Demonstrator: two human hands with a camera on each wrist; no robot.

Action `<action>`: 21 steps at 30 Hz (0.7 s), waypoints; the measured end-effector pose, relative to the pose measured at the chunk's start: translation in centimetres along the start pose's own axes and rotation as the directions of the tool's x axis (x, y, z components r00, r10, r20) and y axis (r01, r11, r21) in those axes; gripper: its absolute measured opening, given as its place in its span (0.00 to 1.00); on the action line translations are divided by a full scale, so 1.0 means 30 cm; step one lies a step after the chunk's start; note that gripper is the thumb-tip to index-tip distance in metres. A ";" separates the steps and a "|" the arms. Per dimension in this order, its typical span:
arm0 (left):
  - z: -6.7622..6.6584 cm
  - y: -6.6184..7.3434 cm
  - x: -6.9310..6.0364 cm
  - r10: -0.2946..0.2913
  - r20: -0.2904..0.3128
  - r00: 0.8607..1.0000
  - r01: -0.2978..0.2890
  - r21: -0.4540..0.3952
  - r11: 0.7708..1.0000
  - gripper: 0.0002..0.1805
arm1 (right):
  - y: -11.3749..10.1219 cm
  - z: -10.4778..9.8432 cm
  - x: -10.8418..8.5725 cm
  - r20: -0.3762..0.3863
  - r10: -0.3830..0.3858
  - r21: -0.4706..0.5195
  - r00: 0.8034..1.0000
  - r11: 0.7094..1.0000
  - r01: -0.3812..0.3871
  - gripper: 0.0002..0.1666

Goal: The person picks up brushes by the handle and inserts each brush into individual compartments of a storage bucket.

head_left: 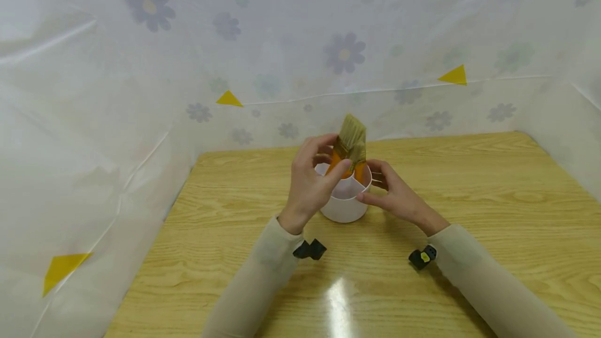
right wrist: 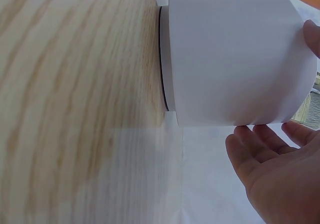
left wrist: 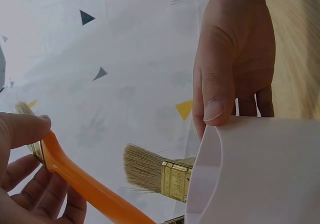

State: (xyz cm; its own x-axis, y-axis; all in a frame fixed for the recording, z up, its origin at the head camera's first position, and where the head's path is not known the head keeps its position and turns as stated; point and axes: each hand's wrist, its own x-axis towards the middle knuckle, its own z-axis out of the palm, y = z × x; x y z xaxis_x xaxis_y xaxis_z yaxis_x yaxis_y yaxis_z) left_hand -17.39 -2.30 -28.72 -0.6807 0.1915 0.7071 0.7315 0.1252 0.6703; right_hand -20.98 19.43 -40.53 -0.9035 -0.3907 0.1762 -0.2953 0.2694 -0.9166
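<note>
My left hand (head_left: 310,176) holds a paintbrush (left wrist: 95,189) near its metal band, thumb on one side and fingers on the other. The brush has an orange handle, and its bristles point up. The handle's lower end reaches down toward a round white holder (head_left: 345,210) that has dividers inside. Another bristle brush (left wrist: 142,171) stands in that holder with its head above the rim. My right hand (head_left: 394,192) grips the holder's right side, its thumb at the rim and its fingertips against the wall in the right wrist view (right wrist: 285,169).
The holder stands on a wood-grain table (head_left: 235,223). White plastic sheeting (head_left: 281,40) with flower prints and yellow triangles hangs behind and to the left. A dark wrist camera sits at each sleeve cuff.
</note>
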 end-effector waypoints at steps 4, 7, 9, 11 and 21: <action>0.005 -0.002 0.004 0.002 0.002 1.000 -0.002 -0.004 1.000 0.21 | 0.001 0.000 -0.001 0.000 0.000 0.003 1.000 1.000 0.000 0.46; 0.010 -0.006 0.005 -0.001 -0.004 1.000 0.001 -0.006 1.000 0.22 | 0.000 0.000 -0.001 -0.001 0.003 -0.003 1.000 1.000 -0.003 0.46; 0.012 -0.010 0.004 -0.002 -0.010 1.000 0.001 -0.008 1.000 0.22 | -0.001 0.000 0.000 -0.001 0.006 -0.005 1.000 1.000 -0.006 0.47; 0.014 -0.013 0.005 0.001 -0.014 1.000 -0.001 -0.009 1.000 0.22 | -0.003 -0.001 0.000 -0.002 0.007 -0.008 1.000 1.000 -0.007 0.47; 0.026 -0.024 0.017 0.040 -0.007 0.999 -0.040 -0.003 0.999 0.22 | 0.003 -0.003 0.001 0.004 0.008 0.019 1.000 1.000 -0.008 0.47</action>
State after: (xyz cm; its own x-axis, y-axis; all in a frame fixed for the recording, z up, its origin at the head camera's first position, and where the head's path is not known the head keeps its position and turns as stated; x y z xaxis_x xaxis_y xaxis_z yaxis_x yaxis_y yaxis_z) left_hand -18.21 -1.54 -29.02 -0.6509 0.1900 0.7350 0.7582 0.1150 0.6418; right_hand -21.06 19.54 -40.58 -0.9046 -0.3919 0.1676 -0.2822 0.2559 -0.9246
